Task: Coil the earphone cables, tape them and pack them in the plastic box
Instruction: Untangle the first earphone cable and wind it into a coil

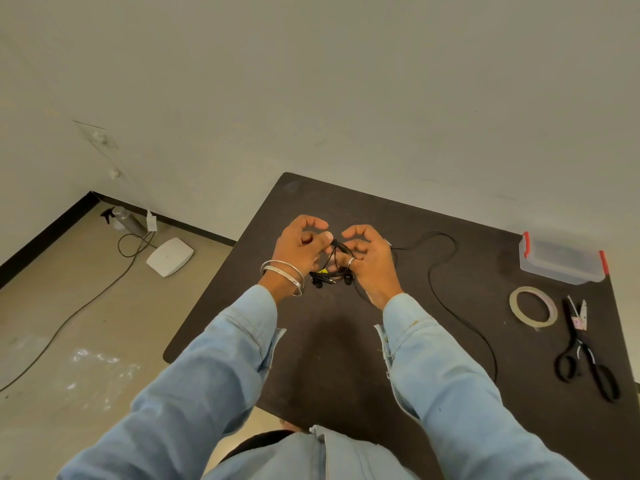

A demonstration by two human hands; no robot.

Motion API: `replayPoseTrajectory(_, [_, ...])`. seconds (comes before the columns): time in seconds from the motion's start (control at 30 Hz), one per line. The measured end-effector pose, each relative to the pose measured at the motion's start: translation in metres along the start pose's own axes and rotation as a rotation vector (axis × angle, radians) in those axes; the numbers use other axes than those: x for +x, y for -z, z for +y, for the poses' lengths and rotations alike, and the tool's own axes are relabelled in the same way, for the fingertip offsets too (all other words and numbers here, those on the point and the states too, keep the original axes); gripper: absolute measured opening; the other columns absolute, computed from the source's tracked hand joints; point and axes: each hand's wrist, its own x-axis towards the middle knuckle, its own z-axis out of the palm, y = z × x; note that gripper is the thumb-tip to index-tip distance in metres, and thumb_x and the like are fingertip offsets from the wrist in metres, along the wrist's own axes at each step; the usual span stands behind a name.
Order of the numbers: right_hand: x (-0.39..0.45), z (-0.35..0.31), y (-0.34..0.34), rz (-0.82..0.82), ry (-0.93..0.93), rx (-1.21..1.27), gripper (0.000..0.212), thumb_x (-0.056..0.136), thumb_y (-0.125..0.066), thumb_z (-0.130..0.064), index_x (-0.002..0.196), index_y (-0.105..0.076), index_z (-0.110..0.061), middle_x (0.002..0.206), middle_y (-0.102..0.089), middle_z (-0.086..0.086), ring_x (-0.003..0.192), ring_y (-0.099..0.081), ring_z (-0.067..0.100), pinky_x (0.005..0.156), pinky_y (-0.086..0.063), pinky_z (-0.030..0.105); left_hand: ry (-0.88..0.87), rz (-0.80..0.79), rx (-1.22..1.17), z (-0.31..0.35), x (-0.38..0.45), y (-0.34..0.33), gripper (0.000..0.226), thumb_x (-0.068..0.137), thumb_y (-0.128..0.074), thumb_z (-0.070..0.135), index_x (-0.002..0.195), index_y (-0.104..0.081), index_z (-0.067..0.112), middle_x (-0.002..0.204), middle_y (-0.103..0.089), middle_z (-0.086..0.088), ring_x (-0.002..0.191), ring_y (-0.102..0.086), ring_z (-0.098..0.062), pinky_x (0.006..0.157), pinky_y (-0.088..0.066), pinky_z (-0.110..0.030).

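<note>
Over the dark table (329, 358), my left hand (299, 252) and my right hand (370, 261) hold a small bundle of black earphone cable (334, 263) between them. Both grip the loops, and the earbuds hang just below. A long loose black cable (446, 299) trails from my right hand across the table toward its near edge. A roll of tape (533, 308) lies at the right. The clear plastic box (562, 259) with red clips, lid on, stands at the far right corner.
Black scissors (585, 355) lie near the table's right edge, below the tape. On the floor to the left are a white flat device (169, 256), a spray bottle (123, 218) and a power cable (69, 317). A plain wall stands behind the table.
</note>
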Motion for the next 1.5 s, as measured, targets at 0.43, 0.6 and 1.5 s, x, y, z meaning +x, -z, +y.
replayPoseTrajectory(0.43, [0.008, 0.022, -0.01, 0.324, 0.601, -0.639, 0.013, 0.079, -0.058, 0.001, 0.084, -0.068, -0.006, 0.087, -0.059, 0.009, 0.079, -0.053, 0.016, 0.066, -0.044, 0.02, 0.208, 0.093, -0.033, -0.009, 0.001, -0.016, 0.012, 0.092, -0.055, 0.01, 0.102, -0.061, 0.012, 0.088, -0.063, -0.011, 0.053, -0.049, -0.013, 0.047, -0.043, -0.023])
replayPoseTrajectory(0.6, [0.011, 0.005, -0.022, 0.329, -0.194, 0.205, 0.022, 0.088, -0.048, 0.001, 0.08, -0.061, -0.015, 0.085, -0.063, 0.008, 0.086, -0.058, 0.027, 0.075, -0.049, 0.037, 0.015, 0.091, 0.115, -0.016, -0.004, -0.018, 0.016, 0.091, -0.057, 0.011, 0.099, -0.062, 0.024, 0.093, -0.064, -0.004, 0.076, -0.062, -0.014, 0.063, -0.054, -0.028])
replayPoseTrajectory(1.5, [0.0, 0.039, 0.005, -0.067, -0.507, 0.809, 0.051, 0.085, -0.048, 0.006, 0.125, -0.051, -0.025, 0.123, -0.063, 0.012, 0.115, -0.058, 0.037, 0.093, -0.042, 0.058, 0.341, 0.19, -0.262, -0.047, -0.001, 0.008, 0.027, 0.098, -0.042, 0.006, 0.092, -0.068, 0.01, 0.074, -0.055, -0.008, 0.062, -0.052, -0.016, 0.062, -0.057, -0.034])
